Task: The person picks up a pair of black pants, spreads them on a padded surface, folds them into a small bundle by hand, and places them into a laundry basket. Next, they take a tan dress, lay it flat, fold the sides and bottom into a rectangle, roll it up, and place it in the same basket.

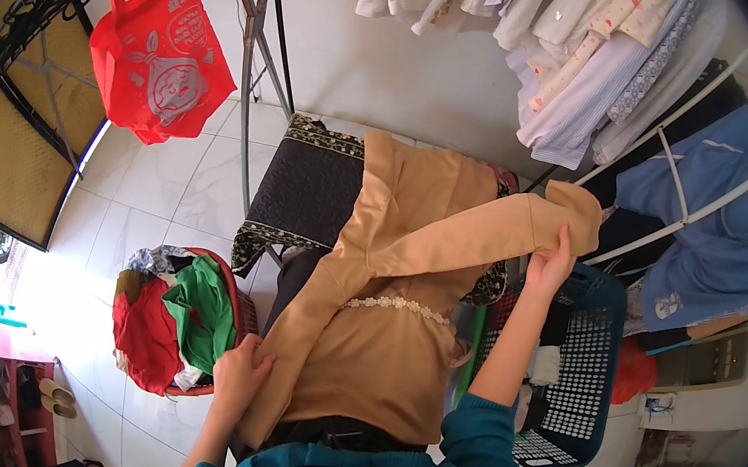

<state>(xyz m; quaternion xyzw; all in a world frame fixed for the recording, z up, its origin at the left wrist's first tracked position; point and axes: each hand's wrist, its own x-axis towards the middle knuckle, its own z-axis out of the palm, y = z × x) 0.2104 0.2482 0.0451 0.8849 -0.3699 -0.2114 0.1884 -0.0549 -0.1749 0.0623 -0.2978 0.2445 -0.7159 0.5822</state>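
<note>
While both hands are on it, tan garment (375, 366) lies spread over dark-cloth worktop (310, 183), near end coming down to the person's lap. Long axis of the body: runs roughly straight away from the person, bottom to top of view, far end lying across the worktop. Can't tell which end is the collar. White flower trim (398, 304) crosses the body, roughly at right angles to that axis.

Two sleeves branch from about the same spot, left of the middle. Right-hand sleeve (469, 229) points right and slightly away, fairly straight, cuff end folded up and over. Left-hand sleeve (312, 310) points back toward the person, slanting down-left along the body's left edge. Together they make a wide V, opening to the lower right.

Right hand (551, 264): pinching the sleeve near its cuff, thumb on top. Left hand (242, 372): half curled, touching the left-hand sleeve's outer edge low down; can't tell if it grips.

Around: round red basket (247, 311) left of the garment, heaped with red cloth (144, 326) and green cloth (201, 310). Dark blue basket (599, 358) on the right, just beyond the right forearm. Red bag (166, 55) hangs upper left.
</note>
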